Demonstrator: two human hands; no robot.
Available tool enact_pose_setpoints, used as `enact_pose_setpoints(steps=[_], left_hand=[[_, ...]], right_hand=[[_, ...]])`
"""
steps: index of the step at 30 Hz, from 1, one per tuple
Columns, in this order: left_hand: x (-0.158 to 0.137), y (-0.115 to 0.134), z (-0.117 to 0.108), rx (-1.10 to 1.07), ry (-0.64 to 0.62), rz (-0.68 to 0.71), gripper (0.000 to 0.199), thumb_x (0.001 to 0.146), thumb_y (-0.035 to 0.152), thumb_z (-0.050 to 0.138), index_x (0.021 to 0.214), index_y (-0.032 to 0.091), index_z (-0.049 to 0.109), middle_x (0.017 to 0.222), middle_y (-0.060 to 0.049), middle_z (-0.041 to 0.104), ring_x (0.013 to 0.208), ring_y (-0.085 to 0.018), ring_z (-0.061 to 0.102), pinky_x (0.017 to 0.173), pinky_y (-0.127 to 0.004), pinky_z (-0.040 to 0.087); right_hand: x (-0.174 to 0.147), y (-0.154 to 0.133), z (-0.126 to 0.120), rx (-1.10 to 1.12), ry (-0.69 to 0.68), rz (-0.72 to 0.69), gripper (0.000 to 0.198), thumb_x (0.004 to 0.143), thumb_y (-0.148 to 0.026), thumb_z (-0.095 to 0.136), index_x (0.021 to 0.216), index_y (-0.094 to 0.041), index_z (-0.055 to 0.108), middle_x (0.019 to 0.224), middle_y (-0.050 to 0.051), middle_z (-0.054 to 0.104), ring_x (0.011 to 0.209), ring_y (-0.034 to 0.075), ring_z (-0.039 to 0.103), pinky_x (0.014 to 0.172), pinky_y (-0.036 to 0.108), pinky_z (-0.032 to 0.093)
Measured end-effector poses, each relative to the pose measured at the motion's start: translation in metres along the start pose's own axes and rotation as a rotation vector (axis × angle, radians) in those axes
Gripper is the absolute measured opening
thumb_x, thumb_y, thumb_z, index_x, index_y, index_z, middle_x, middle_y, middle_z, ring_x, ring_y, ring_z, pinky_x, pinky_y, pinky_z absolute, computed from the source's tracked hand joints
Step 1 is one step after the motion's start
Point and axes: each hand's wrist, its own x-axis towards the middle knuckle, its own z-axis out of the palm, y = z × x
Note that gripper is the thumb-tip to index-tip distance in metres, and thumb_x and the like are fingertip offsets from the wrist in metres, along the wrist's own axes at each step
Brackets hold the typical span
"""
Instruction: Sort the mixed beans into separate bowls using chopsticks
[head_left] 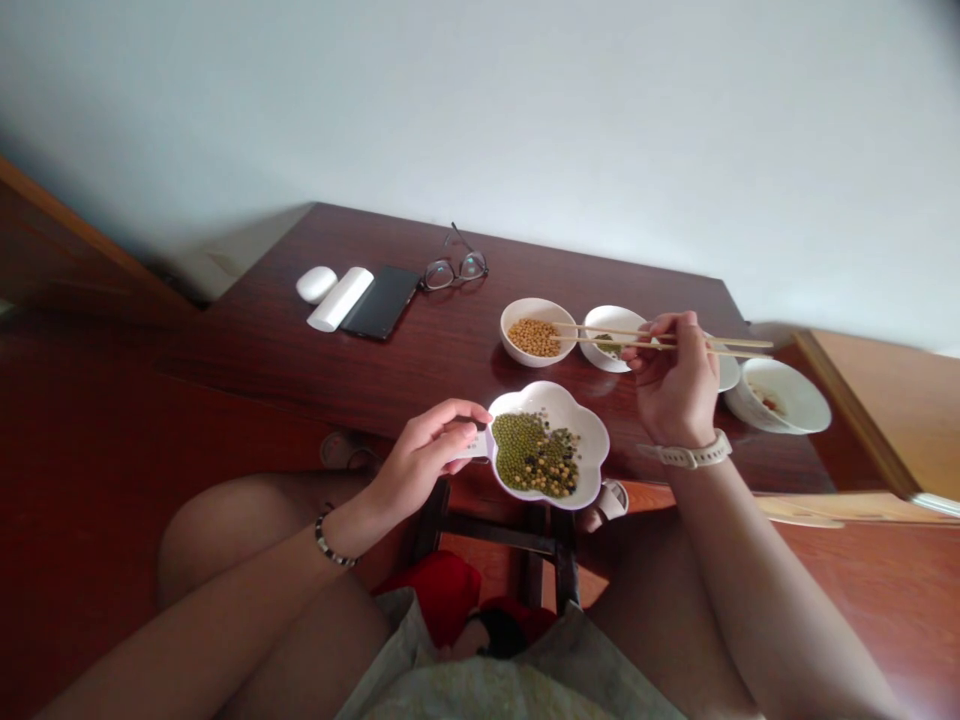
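Observation:
My left hand (435, 445) grips the short handle of a white flower-shaped dish (592, 437) near the table's front edge. Green mung beans (521, 445) fill its left part, mixed at the lower right with yellow and dark beans. In my right hand (679, 385) is a pair of wooden chopsticks (735, 345), held level and pointing left. Their tips reach over the rim of a white bowl (512, 350) of yellow soybeans (534, 338); whether a bean is between them I cannot tell. Behind the chopsticks stands a second white bowl (611, 365) with some green beans.
Farther right are a partly hidden white bowl (727, 374) and a larger white bowl (791, 400) with a few reddish bits. Eyeglasses (455, 272), a black phone (382, 302), a white case (341, 299) and a small rounded white case (316, 284) lie on the dark table (247, 340).

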Motion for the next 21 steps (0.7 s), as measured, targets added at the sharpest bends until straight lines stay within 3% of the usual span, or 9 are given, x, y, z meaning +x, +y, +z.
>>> enact_pose_setpoints(steps=[14, 21], left_hand=[[0.01, 0.004, 0.002, 0.016, 0.009, 0.033, 0.02, 0.105, 0.037, 0.069, 0.113, 0.019, 0.069, 0.066, 0.006, 0.047, 0.057, -0.01, 0.041, 0.053, -0.024, 0.026], [0.012, 0.004, 0.006, 0.021, -0.008, 0.075, 0.02, 0.106, 0.037, 0.069, 0.114, 0.019, 0.068, 0.065, 0.007, 0.048, 0.057, -0.01, 0.042, 0.053, -0.024, 0.028]], right_hand=[[-0.009, -0.025, -0.021, 0.009, -0.168, 0.047, 0.039, 0.1, -0.056, 0.076, 0.079, -0.026, 0.064, 0.076, 0.0, 0.058, 0.057, 0.013, 0.061, 0.044, 0.025, 0.047], [-0.02, -0.035, -0.022, -0.092, -0.224, 0.118, 0.04, 0.101, -0.056, 0.077, 0.079, -0.024, 0.07, 0.08, 0.002, 0.064, 0.056, 0.012, 0.063, 0.042, 0.025, 0.048]])
